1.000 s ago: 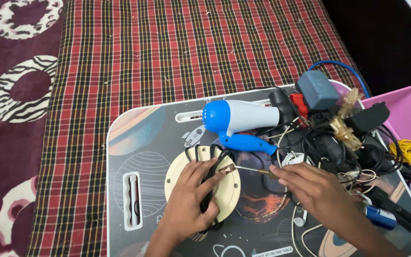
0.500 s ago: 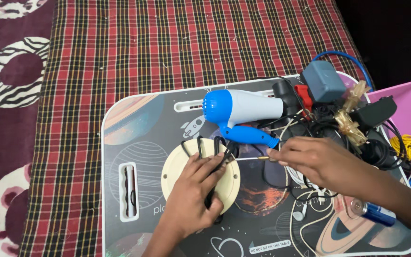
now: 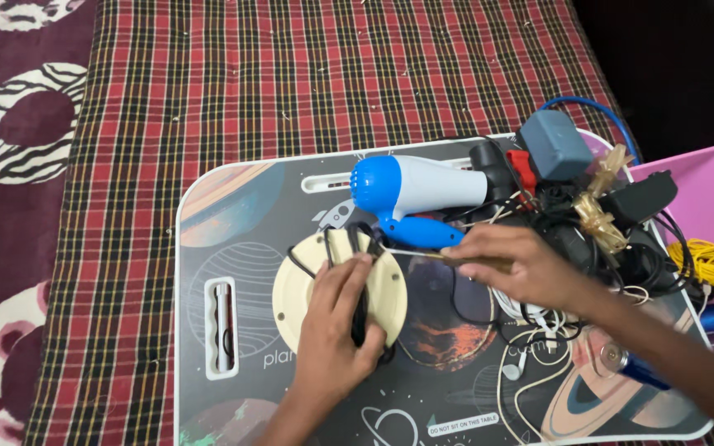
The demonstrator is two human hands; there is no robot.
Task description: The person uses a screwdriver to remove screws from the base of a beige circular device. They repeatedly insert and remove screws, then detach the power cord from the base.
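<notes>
The right hand (image 3: 512, 268) has moved left since a second ago, pinching a thin screwdriver (image 3: 419, 255) lying crosswise, tip toward the cream disc (image 3: 339, 287) at the lap table (image 3: 233, 206)'s middle, where the flattened left hand (image 3: 336, 330) presses black wires (image 3: 360, 314), a blue-white hair dryer (image 3: 415, 188) and tangled cables (image 3: 621, 248) crowding behind.

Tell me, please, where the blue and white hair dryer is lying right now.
In the head view the hair dryer lies on the space-print lap table, near its far edge, just beyond the right hand and left of the tangle of cables.
</notes>
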